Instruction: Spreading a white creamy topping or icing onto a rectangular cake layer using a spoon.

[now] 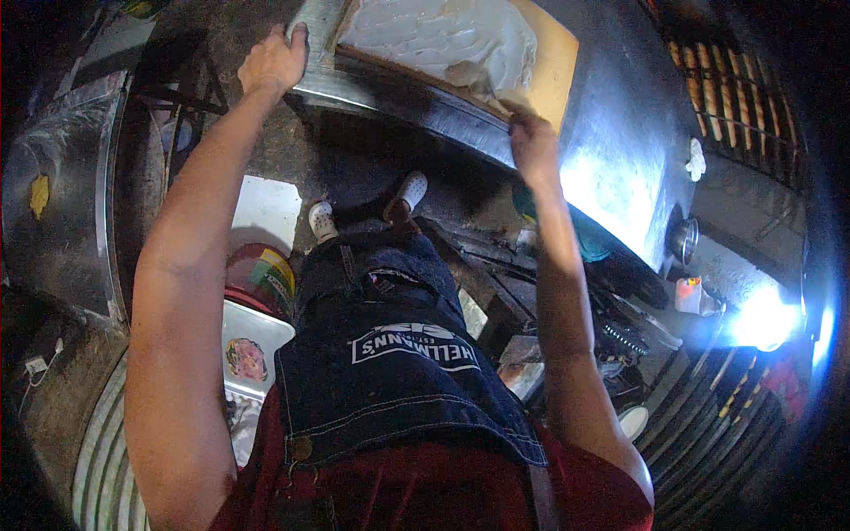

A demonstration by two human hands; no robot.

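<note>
A pale tan board (558,57) lay at the far side of the metal bench (611,115), close to its near edge, carrying a thick white spread (434,31), uneven and ridged. The spread covered most of what showed of the board but left its right-hand part bare; the far side ran out of view.

The right hand (534,142) was at the board's near edge, fingers curled in beside a smeared, darker patch of the spread. Whether they gripped a tool or only the edge, I could not tell. The left hand (273,62) was bent over the bench's edge, left of the board, its thumb toward the board; whether its grip was closed on anything was also unclear.

The step in hand looked to be spreading or evening the white layer, with the right hand at work and the left perhaps bracing. The next move, I judged, called for a light, level stroke across the ridges and smeared patch, with the board kept steady so that it would not slide.
</note>
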